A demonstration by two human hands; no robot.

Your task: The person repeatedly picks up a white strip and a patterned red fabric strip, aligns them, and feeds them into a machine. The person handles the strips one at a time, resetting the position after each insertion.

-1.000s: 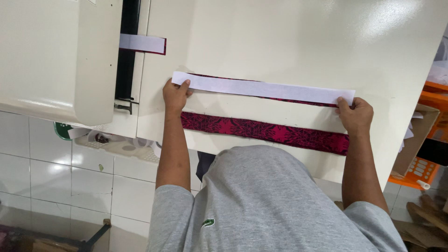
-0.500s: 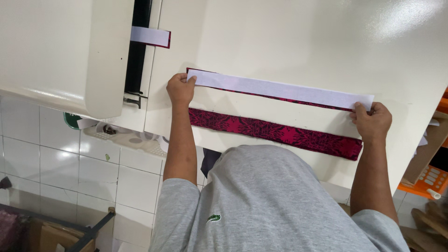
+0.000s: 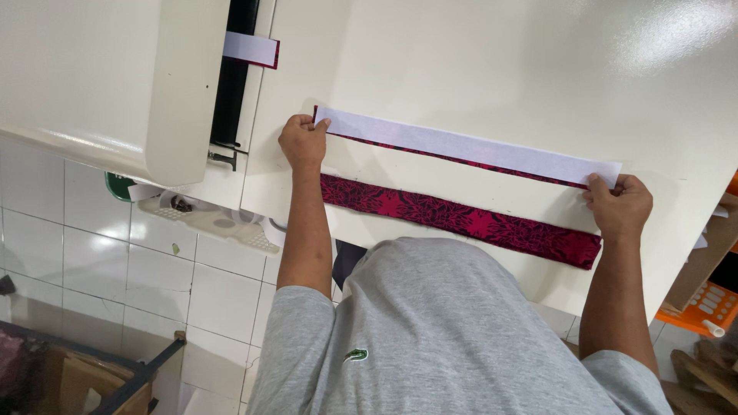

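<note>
Left hand (image 3: 302, 144) is curled nearly closed, its fingertips pinching the near-left end of a long white strip (image 3: 469, 146) that lies flat on the cream counter (image 3: 477, 54). A thin edge of dark red patterned cloth shows along the strip's lower side, so the white piece seems to lie on top of a red one, though how much red is under it cannot be told. Out past this hand's knuckles, toward the upper left, a short white piece with a red edge (image 3: 250, 48) sits across a black roller (image 3: 233, 77) in the gap between the counter and a cream machine housing (image 3: 100, 77). Just below the left wrist begins a second strip, the red patterned band (image 3: 461, 219), lying bare on the counter and running parallel to the white strip, close to it but not touching.

Following both strips rightward, the white one ends at the right hand (image 3: 619, 206). This hand is also mostly closed, thumb and fingers gripping the strip's far-right end, with the knuckles turned up toward the camera. The red patterned band ends just under this hand, near the wrist. Beyond the right hand, past the counter's edge, an orange object (image 3: 703, 303) sits low at the side. A grey shirt (image 3: 430, 338) fills the foreground between the two forearms.
</note>
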